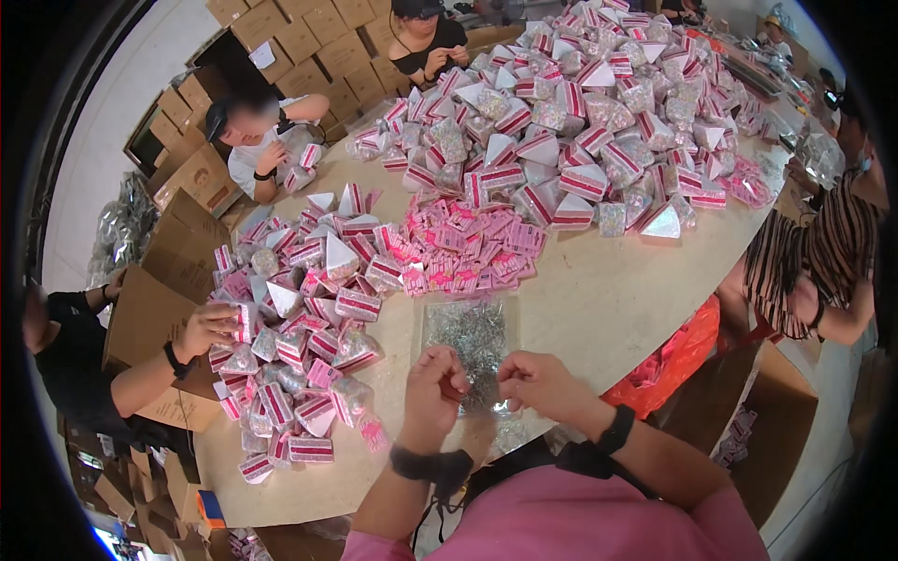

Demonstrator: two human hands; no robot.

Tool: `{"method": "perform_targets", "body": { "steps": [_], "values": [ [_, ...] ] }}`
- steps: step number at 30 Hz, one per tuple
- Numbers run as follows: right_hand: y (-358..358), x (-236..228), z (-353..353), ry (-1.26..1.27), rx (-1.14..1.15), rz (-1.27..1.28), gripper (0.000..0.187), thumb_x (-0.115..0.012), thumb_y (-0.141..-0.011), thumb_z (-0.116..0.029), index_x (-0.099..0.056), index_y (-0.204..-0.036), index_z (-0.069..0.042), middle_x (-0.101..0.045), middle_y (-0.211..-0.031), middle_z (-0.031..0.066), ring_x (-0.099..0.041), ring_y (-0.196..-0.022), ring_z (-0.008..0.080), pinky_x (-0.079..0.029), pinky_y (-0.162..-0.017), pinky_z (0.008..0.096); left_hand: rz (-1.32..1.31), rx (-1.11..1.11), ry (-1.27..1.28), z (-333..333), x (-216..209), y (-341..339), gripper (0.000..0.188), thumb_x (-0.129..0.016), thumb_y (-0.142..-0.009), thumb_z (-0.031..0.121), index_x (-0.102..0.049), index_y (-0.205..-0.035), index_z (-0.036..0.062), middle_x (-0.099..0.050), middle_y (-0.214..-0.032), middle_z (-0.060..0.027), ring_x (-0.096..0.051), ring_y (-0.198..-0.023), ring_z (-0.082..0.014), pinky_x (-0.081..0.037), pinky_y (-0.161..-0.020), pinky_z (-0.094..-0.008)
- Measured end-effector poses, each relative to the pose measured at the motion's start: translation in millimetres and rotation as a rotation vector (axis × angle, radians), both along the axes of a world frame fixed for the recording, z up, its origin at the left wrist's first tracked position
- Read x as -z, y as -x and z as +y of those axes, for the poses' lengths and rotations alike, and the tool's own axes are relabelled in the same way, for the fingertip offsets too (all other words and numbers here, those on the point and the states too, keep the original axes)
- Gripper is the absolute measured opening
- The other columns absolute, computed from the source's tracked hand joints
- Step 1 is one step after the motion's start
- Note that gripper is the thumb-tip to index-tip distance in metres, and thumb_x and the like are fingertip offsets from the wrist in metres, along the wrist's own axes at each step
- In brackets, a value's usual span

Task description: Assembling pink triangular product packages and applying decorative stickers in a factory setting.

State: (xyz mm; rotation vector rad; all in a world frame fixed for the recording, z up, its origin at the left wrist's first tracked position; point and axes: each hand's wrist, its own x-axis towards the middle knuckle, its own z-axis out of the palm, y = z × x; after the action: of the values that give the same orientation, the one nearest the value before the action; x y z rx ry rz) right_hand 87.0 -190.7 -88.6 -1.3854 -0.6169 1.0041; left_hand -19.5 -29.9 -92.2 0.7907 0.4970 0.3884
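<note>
Both my hands are close together over the near edge of the table, fingers curled into pinches. My left hand (436, 385) is closed beside the lower left of a see-through plastic bag (432, 323). My right hand (541, 383) is closed at the bag's lower right. Whatever the fingertips hold is too small to make out. Small silvery metal pieces (475, 338) lie in a heap on or in the bag. Just beyond it is a pile of pink printed cards (472, 245).
Wrapped, pink-and-white, cake-slice-shaped items form a left pile (304, 346) and a larger far pile (561, 131). At the left, another person's hand (210, 329) grips one slice beside a cardboard box (154, 327). A red plastic bag (669, 360) and an open carton (772, 411) stand right.
</note>
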Motion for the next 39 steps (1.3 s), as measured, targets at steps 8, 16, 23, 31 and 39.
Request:
{"method": "perform_targets", "body": {
  "steps": [8, 16, 23, 31, 39],
  "values": [
    [20, 9, 7, -0.178, 0.366, -0.012, 0.006, -0.058, -0.087, -0.005, -0.055, -0.091, -0.002, -0.054, -0.072, -0.0005, -0.050, -0.058, 0.0042, -0.041, -0.051, 0.0196, 0.065, 0.035, -0.041, -55, 4, -5, 0.005, -0.057, -0.091, 0.011, -0.056, -0.088, 0.0059, -0.056, -0.073, -0.0018, -0.051, -0.060, -0.0109, -0.043, -0.057, -0.0245],
    [6, 2, -10, -0.178, 0.451, 0.048, 0.003, -0.056, -0.087, -0.003, -0.055, -0.088, -0.001, -0.056, -0.072, 0.0015, -0.054, -0.058, 0.0062, -0.042, -0.050, 0.0207, 0.112, 0.173, -0.346, -59, -1, -24, 0.009, -0.060, -0.088, 0.011, -0.059, -0.093, 0.0041, -0.059, -0.073, -0.0010, -0.054, -0.061, -0.0091, -0.044, -0.056, -0.0228],
    [-34, 4, -58, -0.282, 0.577, 0.211, 0.004, -0.056, -0.085, -0.003, -0.054, -0.083, -0.001, -0.061, -0.072, 0.0087, -0.060, -0.061, 0.0155, -0.048, -0.057, 0.0266, 0.227, 0.209, -0.956, 4, -41, -110, 0.014, -0.064, -0.080, 0.013, -0.062, -0.084, -0.0007, -0.059, -0.069, -0.0024, -0.055, -0.061, -0.0099, -0.044, -0.058, -0.0246],
    [-41, 32, -101, -0.129, 0.708, 0.257, 0.007, -0.051, -0.081, 0.005, -0.048, -0.085, 0.000, -0.058, -0.070, 0.0099, -0.057, -0.057, 0.0171, -0.046, -0.053, 0.0269, 0.432, -0.185, -1.689, 47, 55, -236, 0.024, -0.061, -0.077, 0.023, -0.061, -0.079, -0.0008, -0.063, -0.079, -0.0181, -0.061, -0.076, -0.0339, -0.048, -0.068, -0.0432],
    [-51, 54, -140, -0.169, 0.766, 0.321, 0.005, -0.049, -0.084, 0.003, -0.048, -0.089, 0.000, -0.062, -0.077, 0.0130, -0.060, -0.061, 0.0184, -0.049, -0.052, 0.0280, 0.454, -0.216, -1.644, 52, 83, -256, 0.021, -0.060, -0.079, 0.020, -0.062, -0.077, -0.0010, -0.061, -0.078, -0.0211, -0.061, -0.077, -0.0358, -0.046, -0.068, -0.0467]
  ]
}}
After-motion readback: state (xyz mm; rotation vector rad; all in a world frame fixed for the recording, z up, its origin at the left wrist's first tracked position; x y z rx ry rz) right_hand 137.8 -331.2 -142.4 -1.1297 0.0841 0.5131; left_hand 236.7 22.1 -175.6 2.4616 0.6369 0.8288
